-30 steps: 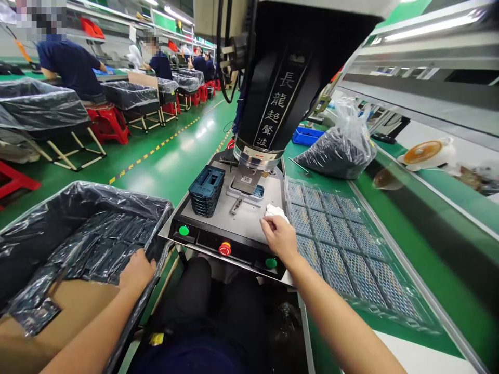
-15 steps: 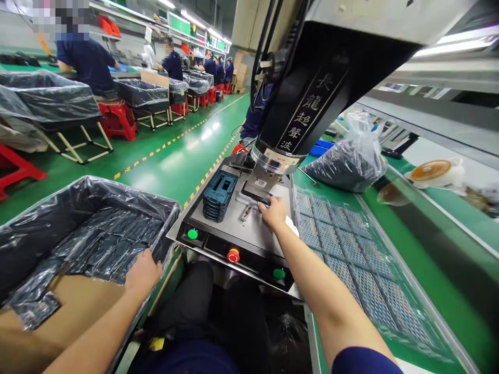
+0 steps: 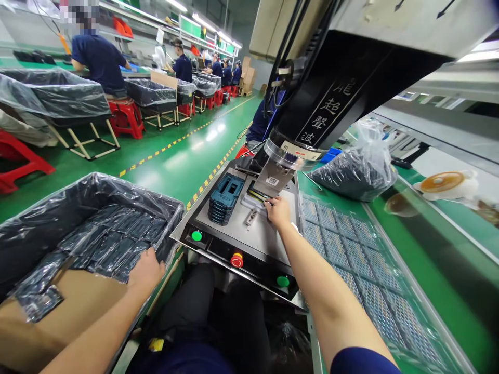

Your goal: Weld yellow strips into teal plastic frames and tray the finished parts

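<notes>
My right hand (image 3: 278, 210) is at the press fixture, just below the metal horn (image 3: 273, 181) of the ultrasonic welding machine. Its fingers pinch the near right end of a thin dark part (image 3: 257, 196), mostly hidden under the horn. To the left stands a neat stack of blue-green plastic frames (image 3: 226, 195) with rectangular openings. My left hand (image 3: 146, 271) is over the right side of a plastic-lined bin, close to bagged dark parts (image 3: 117, 239). Its fingers are curled, and whatever they hold, if anything, is hidden.
The machine base has green buttons (image 3: 197, 236) and a red emergency stop (image 3: 237, 259). Right of it, clear-wrapped patterned panels (image 3: 360, 254) lie on the green table beside a bulky plastic bag (image 3: 360, 166). Cardboard (image 3: 89, 306) lies in the bin. Co-workers sit along a far bench.
The view has shifted slightly, so the scene sits further right. My right hand remains at the fixture with the dark part; my left hand stays over the bin.
</notes>
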Demonstrator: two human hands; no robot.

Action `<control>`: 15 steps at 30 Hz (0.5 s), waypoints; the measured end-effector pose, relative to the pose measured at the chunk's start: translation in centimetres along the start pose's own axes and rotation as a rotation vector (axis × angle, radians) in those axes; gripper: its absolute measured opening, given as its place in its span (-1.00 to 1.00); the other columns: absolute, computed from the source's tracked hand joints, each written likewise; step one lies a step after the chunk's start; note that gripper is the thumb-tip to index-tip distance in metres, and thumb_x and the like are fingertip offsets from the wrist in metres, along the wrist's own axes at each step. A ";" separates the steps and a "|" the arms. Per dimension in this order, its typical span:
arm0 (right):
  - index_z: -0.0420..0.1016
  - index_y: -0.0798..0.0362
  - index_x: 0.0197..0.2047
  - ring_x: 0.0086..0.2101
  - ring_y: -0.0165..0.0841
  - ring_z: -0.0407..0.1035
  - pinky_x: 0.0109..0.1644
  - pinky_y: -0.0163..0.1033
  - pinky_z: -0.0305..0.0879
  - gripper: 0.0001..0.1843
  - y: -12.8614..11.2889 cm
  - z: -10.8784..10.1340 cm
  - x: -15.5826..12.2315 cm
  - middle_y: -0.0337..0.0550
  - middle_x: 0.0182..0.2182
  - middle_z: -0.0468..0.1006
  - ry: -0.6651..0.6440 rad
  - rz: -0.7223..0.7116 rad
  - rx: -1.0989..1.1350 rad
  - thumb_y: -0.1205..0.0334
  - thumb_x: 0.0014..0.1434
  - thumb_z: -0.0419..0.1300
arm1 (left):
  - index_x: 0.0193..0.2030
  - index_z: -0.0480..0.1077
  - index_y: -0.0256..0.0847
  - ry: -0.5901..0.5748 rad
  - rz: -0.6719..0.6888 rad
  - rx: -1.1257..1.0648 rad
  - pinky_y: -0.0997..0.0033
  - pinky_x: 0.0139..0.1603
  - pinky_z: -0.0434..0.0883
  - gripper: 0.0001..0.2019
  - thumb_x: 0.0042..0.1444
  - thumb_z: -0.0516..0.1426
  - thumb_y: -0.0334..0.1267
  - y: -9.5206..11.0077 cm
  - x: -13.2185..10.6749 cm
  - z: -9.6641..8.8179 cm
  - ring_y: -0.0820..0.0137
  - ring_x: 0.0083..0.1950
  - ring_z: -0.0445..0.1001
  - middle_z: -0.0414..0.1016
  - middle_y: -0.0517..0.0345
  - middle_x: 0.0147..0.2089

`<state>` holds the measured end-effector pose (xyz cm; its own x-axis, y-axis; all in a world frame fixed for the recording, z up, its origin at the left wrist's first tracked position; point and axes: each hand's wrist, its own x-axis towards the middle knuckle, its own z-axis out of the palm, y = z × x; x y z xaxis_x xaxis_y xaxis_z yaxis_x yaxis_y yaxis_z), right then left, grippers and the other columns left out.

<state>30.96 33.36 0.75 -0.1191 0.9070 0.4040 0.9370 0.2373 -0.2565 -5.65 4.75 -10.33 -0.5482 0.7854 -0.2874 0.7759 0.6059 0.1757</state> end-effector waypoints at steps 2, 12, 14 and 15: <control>0.62 0.15 -0.23 -0.07 -0.15 0.34 0.08 -0.07 0.21 -0.75 0.1 -0.4 0.2 0.08 -0.12 0.52 -0.018 -0.041 -0.020 0.18 0.21 0.17 | 0.04 0.21 -0.28 0.000 0.000 0.002 0.01 -0.10 0.41 -0.62 0.22 -0.10 -0.06 0.0 0.0 0.1 -0.06 0.02 0.48 0.34 -0.30 0.11; 0.56 0.10 -0.30 -0.13 -0.17 0.32 -0.01 -0.08 0.19 -0.80 0.3 -5.4 -3.7 0.02 -0.19 0.54 0.009 -0.227 -0.093 0.25 0.24 0.12 | 0.09 0.20 -0.30 0.006 -0.003 -0.034 -0.05 -0.04 0.40 -0.58 0.20 -0.08 -0.07 -0.1 0.1 0.1 -0.09 0.05 0.47 0.32 -0.30 0.13; 0.55 0.09 -0.30 -0.14 -0.18 0.33 -0.01 -0.08 0.19 -0.77 0.1 -7.0 -5.8 0.00 -0.21 0.55 0.053 -0.304 -0.102 0.24 0.27 0.09 | 0.13 0.19 -0.31 -0.007 -0.012 -0.046 -0.07 -0.03 0.40 -0.54 0.20 -0.07 -0.04 -0.2 0.2 0.0 -0.11 0.06 0.46 0.31 -0.30 0.15; 0.54 0.09 -0.29 -0.14 -0.19 0.34 -0.01 -0.09 0.20 -0.76 0.0 -7.9 -7.0 -0.01 -0.22 0.55 0.077 -0.344 -0.095 0.23 0.29 0.07 | 0.15 0.19 -0.32 -0.012 -0.011 -0.054 -0.08 -0.03 0.40 -0.51 0.19 -0.06 -0.03 -0.3 0.2 0.0 -0.12 0.06 0.46 0.31 -0.30 0.16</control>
<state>34.34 24.25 4.88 -0.4108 0.7502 0.5181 0.8732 0.4872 -0.0131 -6.03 4.71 -10.49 -0.5523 0.7774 -0.3011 0.7519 0.6205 0.2227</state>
